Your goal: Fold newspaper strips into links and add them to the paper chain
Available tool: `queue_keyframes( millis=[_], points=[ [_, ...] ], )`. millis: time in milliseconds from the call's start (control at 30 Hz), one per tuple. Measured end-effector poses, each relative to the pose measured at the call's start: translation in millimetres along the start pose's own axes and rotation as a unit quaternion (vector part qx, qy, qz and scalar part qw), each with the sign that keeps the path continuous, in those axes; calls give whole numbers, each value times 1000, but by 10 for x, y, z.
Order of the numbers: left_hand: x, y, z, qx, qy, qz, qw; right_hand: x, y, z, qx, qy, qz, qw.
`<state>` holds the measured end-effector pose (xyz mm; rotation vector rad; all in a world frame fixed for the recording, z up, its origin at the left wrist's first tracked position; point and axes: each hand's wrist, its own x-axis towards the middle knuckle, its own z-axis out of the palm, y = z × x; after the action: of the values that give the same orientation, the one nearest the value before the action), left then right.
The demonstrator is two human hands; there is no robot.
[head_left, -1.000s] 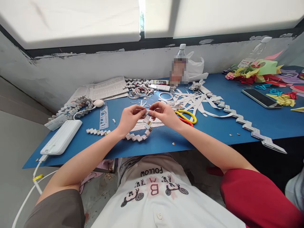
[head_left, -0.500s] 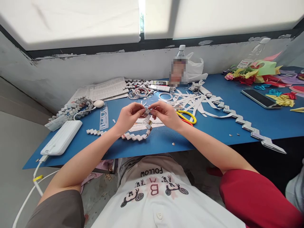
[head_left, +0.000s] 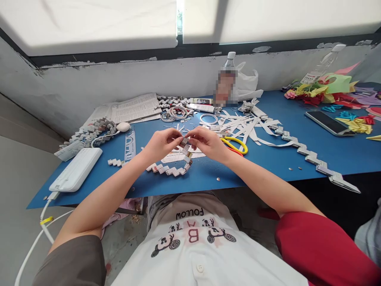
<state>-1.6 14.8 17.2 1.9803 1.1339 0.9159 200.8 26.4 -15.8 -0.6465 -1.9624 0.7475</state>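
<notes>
A zigzag chain of folded newspaper strips [head_left: 172, 171] curves over the blue table, its upper end raised between my two hands. My left hand [head_left: 162, 145] is closed, thumb and forefinger pinching that end from the left. From the right, my right hand [head_left: 206, 143] pinches the same end, with fingers bent together. The fingertips partly hide the folds they hold. Under the chain lies a sheet of printed paper [head_left: 196, 154]. Scissors with yellow and red handles [head_left: 242, 146] rest just right of my right hand.
Cut paper strips [head_left: 247, 127] are strewn behind the scissors. A longer paper chain [head_left: 312, 159] runs to the right front edge, near a phone [head_left: 329, 122]. On the left are a white power box [head_left: 76, 169], a ruler [head_left: 130, 145] and newspapers [head_left: 135, 109]. A bottle [head_left: 225, 85] stands behind.
The view has shifted slightly. Both hands stay pinched on the chain's end, with only small finger movement, and the loose part of the chain has shifted a little.
</notes>
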Motion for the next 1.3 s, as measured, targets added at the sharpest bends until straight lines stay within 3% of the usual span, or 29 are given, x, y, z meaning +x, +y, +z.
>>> queue_keyframes(
  millis=[167, 367, 700, 900, 1300],
  points=[
    [4, 19, 2, 35, -12, -20, 999, 14, -24, -28, -11, -33, 9, 999],
    [15, 6, 9, 7, -24, -25, 999, 28, -12, -90, 72, -84, 73, 991],
    [13, -32, -11, 51, -61, 10, 997, 37, -11, -158, 110, -137, 93, 980],
    [12, -24, -4, 58, -77, 22, 995, 39, 15, -182, 112, -148, 105, 977],
    [12, -44, 21, -46, -72, -15, 996, 61, 29, -191, 107, -126, 94, 982]
  ],
)
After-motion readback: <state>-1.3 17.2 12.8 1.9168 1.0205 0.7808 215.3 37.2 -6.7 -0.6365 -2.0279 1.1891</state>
